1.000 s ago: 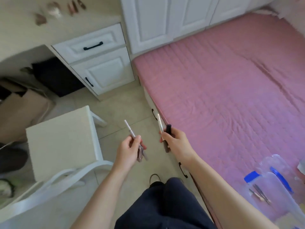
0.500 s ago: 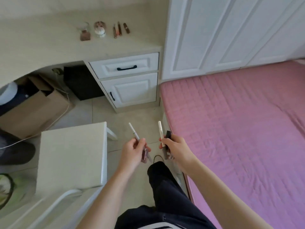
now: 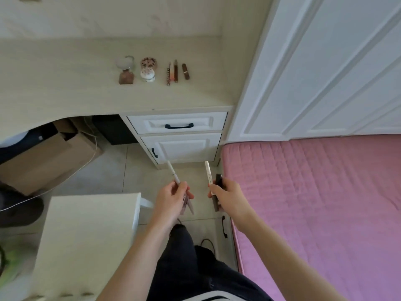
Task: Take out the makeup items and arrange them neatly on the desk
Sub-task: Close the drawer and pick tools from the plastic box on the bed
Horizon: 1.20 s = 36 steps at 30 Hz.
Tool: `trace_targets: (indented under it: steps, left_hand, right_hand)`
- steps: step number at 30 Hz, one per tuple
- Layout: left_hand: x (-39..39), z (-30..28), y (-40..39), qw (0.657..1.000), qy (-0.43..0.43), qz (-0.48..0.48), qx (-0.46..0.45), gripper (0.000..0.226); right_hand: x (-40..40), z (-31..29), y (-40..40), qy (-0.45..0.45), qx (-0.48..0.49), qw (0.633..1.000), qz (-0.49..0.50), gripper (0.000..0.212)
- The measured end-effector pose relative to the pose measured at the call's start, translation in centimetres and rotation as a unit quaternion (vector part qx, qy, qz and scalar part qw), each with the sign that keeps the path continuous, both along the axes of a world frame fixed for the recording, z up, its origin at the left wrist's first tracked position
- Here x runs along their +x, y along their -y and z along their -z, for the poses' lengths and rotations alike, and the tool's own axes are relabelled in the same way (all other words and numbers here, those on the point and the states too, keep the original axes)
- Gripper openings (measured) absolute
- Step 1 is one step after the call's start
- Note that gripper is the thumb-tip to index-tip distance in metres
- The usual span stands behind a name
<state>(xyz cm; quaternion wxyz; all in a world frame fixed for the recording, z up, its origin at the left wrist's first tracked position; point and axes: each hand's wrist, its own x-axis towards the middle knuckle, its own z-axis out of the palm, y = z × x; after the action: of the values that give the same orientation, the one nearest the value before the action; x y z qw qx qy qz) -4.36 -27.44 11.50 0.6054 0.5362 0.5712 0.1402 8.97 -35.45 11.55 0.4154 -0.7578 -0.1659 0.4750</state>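
Observation:
My left hand [image 3: 173, 197] grips a slim pale makeup pencil [image 3: 172, 171] together with a short brownish tube, both held above the floor. In my right hand [image 3: 227, 195] are a white makeup pen [image 3: 207, 172] and a dark tube [image 3: 218, 181], gripped side by side. Ahead lies the cream desk [image 3: 65, 83]. On it stand a perfume bottle [image 3: 125, 76], two small round jars [image 3: 148, 69], thin sticks [image 3: 172, 72] and a brown lipstick [image 3: 185, 71] in a row.
A white chair [image 3: 86, 235] stands just left of my arms. White drawers [image 3: 178, 126] sit under the desk, with a cardboard box [image 3: 47, 157] in the kneehole. A pink bed [image 3: 314, 203] fills the right; white wardrobe doors [image 3: 325, 61] rise behind it.
The view has swung left and up from the bed toward the desk, which has come much closer. Both hands keep the same items in the same grip.

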Motion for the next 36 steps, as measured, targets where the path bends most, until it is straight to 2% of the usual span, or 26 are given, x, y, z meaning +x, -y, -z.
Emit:
trace_targets:
  steps: [7,16,21,29,34,36]
  left_hand:
    - [3.4,1.4,-10.4,1.0,-0.01,0.008,0.01,0.023]
    - [9.2,1.2,-26.3,0.987,-0.044,0.152,0.024,0.014]
    - [14.0,1.6,-32.0,0.981,-0.063,0.183,0.018,0.004]
    - [23.7,4.0,-38.8,0.973,-0.075,0.22,0.003,0.011]
    - [29.4,5.9,-42.2,0.971,-0.107,0.213,0.001,0.029]
    - [31.2,6.8,-43.0,0.969,-0.13,0.212,-0.008,0.029]
  right_hand:
    - [4.1,0.6,-10.3,-0.003,0.006,0.999,0.037,0.012]
    - [8.7,0.0,-23.9,0.019,0.004,0.997,0.079,0.015]
    - [12.2,0.6,-29.4,0.061,-0.037,0.994,0.077,0.016]
    - [20.5,3.0,-37.4,0.102,-0.093,0.989,0.049,0.006]
    - [25.2,5.0,-40.9,0.129,-0.122,0.984,0.0,0.015]
    - [26.7,5.8,-42.2,0.134,-0.138,0.981,-0.014,0.015]
